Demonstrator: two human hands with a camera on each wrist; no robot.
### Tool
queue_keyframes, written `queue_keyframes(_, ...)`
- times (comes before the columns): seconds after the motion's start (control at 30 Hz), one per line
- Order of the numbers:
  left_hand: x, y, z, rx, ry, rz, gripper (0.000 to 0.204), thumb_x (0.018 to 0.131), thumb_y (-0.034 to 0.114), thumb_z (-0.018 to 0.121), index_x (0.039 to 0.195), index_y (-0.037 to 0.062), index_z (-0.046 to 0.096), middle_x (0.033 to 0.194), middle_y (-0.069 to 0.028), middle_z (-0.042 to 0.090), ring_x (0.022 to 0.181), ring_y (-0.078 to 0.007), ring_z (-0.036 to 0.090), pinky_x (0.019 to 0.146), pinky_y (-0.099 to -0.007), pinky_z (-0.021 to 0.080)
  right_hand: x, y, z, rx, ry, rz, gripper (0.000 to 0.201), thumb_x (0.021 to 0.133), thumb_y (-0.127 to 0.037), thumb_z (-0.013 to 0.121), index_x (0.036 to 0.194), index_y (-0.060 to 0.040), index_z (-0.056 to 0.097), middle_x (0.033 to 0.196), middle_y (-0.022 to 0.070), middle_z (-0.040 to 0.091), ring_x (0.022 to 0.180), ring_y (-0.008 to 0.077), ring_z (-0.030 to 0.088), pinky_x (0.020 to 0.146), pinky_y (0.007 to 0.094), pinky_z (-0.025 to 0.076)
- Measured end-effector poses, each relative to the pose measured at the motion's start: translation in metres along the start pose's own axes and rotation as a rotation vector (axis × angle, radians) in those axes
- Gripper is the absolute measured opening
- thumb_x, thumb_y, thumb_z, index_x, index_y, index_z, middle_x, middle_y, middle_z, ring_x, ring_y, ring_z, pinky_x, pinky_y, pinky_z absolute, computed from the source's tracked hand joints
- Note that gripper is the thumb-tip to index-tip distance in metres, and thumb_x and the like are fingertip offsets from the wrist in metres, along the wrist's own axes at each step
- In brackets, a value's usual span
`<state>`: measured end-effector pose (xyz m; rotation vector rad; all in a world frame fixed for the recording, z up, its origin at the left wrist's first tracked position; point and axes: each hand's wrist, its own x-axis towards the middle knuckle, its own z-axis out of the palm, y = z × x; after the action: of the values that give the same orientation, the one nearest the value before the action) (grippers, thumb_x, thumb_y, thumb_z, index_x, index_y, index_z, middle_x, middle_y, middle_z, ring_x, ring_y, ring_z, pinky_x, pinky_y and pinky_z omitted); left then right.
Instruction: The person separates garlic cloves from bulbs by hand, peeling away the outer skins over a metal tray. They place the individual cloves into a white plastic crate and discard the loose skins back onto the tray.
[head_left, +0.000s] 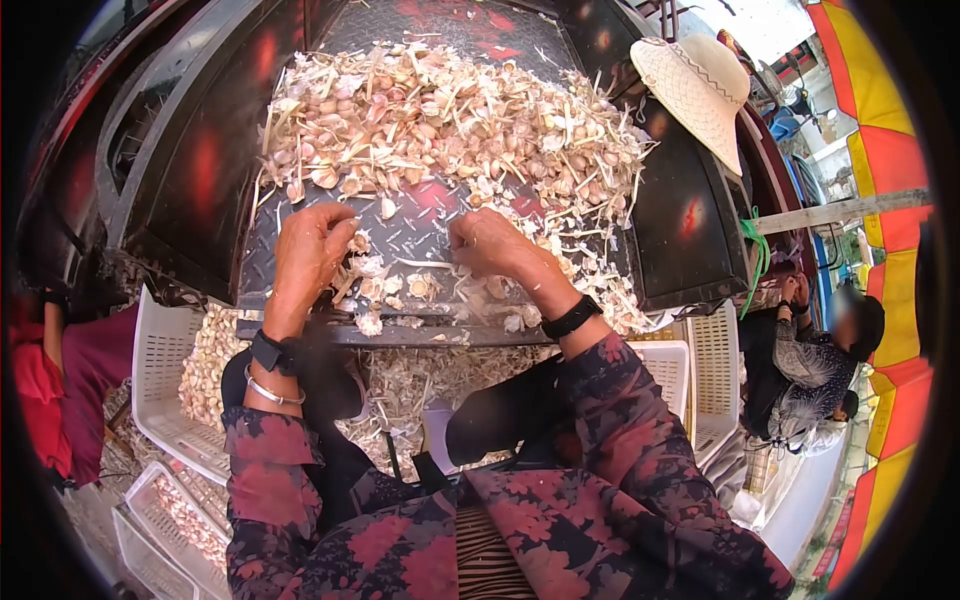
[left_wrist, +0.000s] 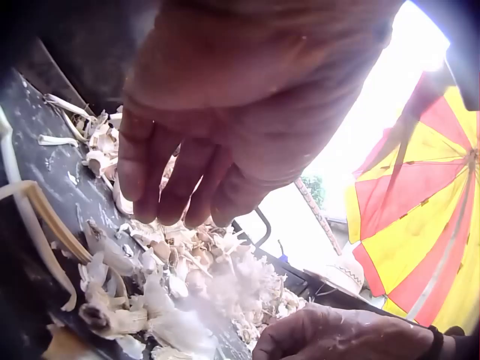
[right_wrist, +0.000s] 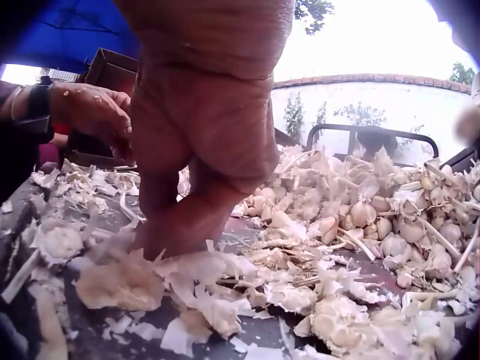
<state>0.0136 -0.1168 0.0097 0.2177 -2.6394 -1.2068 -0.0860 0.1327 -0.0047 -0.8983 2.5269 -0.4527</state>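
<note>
A heap of garlic, cloves and dry stalks mixed with papery skins, covers the dark metal tray bed. Over the near left part of the bed is my left hand, its fingers bent downward with gaps between them and no garlic showing in them. The right hand is low over the near middle; in the right wrist view its fingers point down among loose garlic skins. What its fingertips hold, if anything, I cannot tell. Between the hands lie scraps and a broken garlic head.
White plastic crates stand below the bed; the left crate holds cloves. Another crate is at right. A straw hat hangs over the right side wall. A person sits at far right, and another's red clothing shows at left.
</note>
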Motion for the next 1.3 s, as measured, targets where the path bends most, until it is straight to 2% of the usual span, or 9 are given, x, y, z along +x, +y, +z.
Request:
queue_keyframes(0.17,0.0,-0.004,-0.004,-0.137,0.074,-0.033,0.024,0.084,0.02,0.066,0.097,0.0005,0.072,0.08,-0.0153,0.071,0.069,-0.0215,0.067,0.065,-0.0329,0.05,-0.003,0.001,-0.016,0.077,0.21,-0.067,0.027,0.071,-0.007,0.066,0.098,-0.0008,0.066,0.077,0.0185,0.067,0.081,0.0362,0.066,0.076,0.0427,0.051)
queue_keyframes(0.33,0.0,-0.001,-0.006,-0.222,0.13,-0.067,0.025,0.085,0.02,0.067,0.097,-0.0008,0.072,0.075,-0.011,0.071,0.065,-0.0124,0.062,0.063,-0.0289,0.048,0.042,-0.022,-0.018,0.559,0.407,-0.128,0.014,0.076,-0.007,0.065,0.086,0.0035,0.065,0.064,0.0121,0.066,0.052,0.016,0.067,0.05,0.0296,0.052)
queue_keyframes(0.5,0.002,-0.006,-0.004,-0.331,0.136,-0.067,0.023,0.085,0.018,0.068,0.096,-0.0021,0.072,0.073,-0.0062,0.07,0.066,-0.008,0.058,0.062,-0.0265,0.046,0.09,-0.049,0.024,0.188,0.393,-0.151,0.015,0.076,-0.009,0.063,0.084,0.0018,0.07,0.068,0.0232,0.065,0.073,0.0356,0.068,0.069,0.0443,0.053)
queue_keyframes(0.67,0.001,0.0,-0.01,-0.29,0.111,-0.099,0.023,0.086,0.018,0.067,0.094,-0.0022,0.072,0.068,-0.002,0.065,0.064,-0.0061,0.054,0.059,-0.025,0.044,0.08,-0.052,0.019,0.428,0.204,-0.062,0.016,0.08,-0.01,0.061,0.088,0.0006,0.069,0.067,0.0205,0.066,0.072,0.0375,0.066,0.069,0.045,0.053)
queue_keyframes(0.83,0.002,-0.005,-0.01,-0.366,0.154,-0.125,0.022,0.086,0.018,0.067,0.095,-0.0022,0.072,0.069,-0.0019,0.066,0.065,-0.0064,0.055,0.06,-0.0247,0.044,0.072,-0.048,0.037,0.031,0.533,-0.359,0.014,0.081,-0.011,0.064,0.085,0.0014,0.067,0.082,0.022,0.066,0.074,0.0384,0.065,0.072,0.0446,0.052)
queue_keyframes(1.1,0.001,-0.009,-0.014,-0.406,0.175,-0.183,0.022,0.085,0.017,0.067,0.096,-0.0014,0.073,0.071,-0.001,0.067,0.066,-0.006,0.055,0.061,-0.0238,0.044,0.073,-0.036,0.029,-0.175,0.332,-0.296,0.015,0.077,-0.01,0.065,0.085,0.0029,0.066,0.073,0.0217,0.066,0.07,0.0365,0.066,0.064,0.0454,0.052)
queue_keyframes(1.17,0.001,-0.005,-0.015,-0.402,0.146,-0.183,0.022,0.087,0.017,0.066,0.098,-0.0008,0.072,0.075,-0.001,0.067,0.067,-0.006,0.055,0.062,-0.0225,0.043,0.067,-0.047,0.01,0.564,0.201,-0.008,0.017,0.076,-0.009,0.066,0.086,0.004,0.067,0.07,0.0221,0.066,0.068,0.0347,0.067,0.064,0.0425,0.053)
queue_keyframes(1.23,0.0,-0.006,-0.015,-0.39,0.115,-0.186,0.021,0.088,0.016,0.065,0.099,-0.0003,0.072,0.079,-0.001,0.067,0.069,-0.006,0.056,0.062,-0.0212,0.042,0.067,-0.06,0.002,0.531,0.172,-0.004,0.017,0.075,-0.009,0.067,0.087,0.0025,0.069,0.073,0.022,0.067,0.071,0.0331,0.068,0.069,0.0403,0.054)
queue_keyframes(1.3,0.002,-0.007,-0.012,-0.416,0.113,-0.179,0.021,0.088,0.016,0.065,0.099,-0.0005,0.072,0.079,-0.0013,0.067,0.07,-0.0066,0.057,0.063,-0.0216,0.043,0.068,-0.073,0.003,0.225,0.217,-0.27,0.018,0.075,-0.008,0.066,0.09,0.0005,0.07,0.077,0.022,0.068,0.076,0.0352,0.068,0.072,0.0411,0.053)
